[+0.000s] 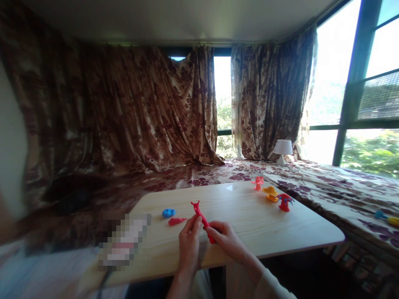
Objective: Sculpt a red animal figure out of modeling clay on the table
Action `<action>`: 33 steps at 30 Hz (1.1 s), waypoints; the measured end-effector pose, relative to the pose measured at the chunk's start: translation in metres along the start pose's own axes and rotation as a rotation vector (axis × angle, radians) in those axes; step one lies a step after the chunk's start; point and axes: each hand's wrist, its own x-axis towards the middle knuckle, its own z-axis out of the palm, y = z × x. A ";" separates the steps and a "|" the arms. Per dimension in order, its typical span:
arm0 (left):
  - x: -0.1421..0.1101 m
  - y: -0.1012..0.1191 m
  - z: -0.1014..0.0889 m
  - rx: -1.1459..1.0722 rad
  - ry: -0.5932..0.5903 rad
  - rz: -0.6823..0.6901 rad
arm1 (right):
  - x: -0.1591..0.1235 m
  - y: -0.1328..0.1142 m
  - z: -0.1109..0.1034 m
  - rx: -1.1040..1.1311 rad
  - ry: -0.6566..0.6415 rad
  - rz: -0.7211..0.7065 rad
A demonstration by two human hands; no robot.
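Over the near part of the table, a long red toy figure (202,218) with small horn-like points on its top end is held aslant between both hands. My left hand (189,238) is closed on its upper part, thumb and fingers pressed against it. My right hand (225,237) pinches it lower down, and its bottom end shows below the fingers. Left of the hands lie a flat red pointed piece (176,221) and a blue rounded piece (168,213). The material cannot be made out for sure.
A pale wooden table (218,199) carries a pinkish-red figure (258,183), a yellow figure (270,194) and a red figure with blue parts (284,202) at the right. A blurred-out flat device (126,241) lies at the left, cable attached. A white lamp (282,148) stands behind.
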 end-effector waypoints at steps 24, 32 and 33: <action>-0.002 0.001 0.000 -0.061 -0.064 -0.023 | 0.004 0.005 0.000 0.088 0.113 -0.004; -0.001 0.001 0.001 0.016 -0.031 -0.061 | 0.018 0.029 -0.014 -0.071 0.397 -0.060; 0.000 0.001 0.001 0.023 -0.018 -0.058 | 0.021 0.034 -0.018 -0.134 0.419 -0.064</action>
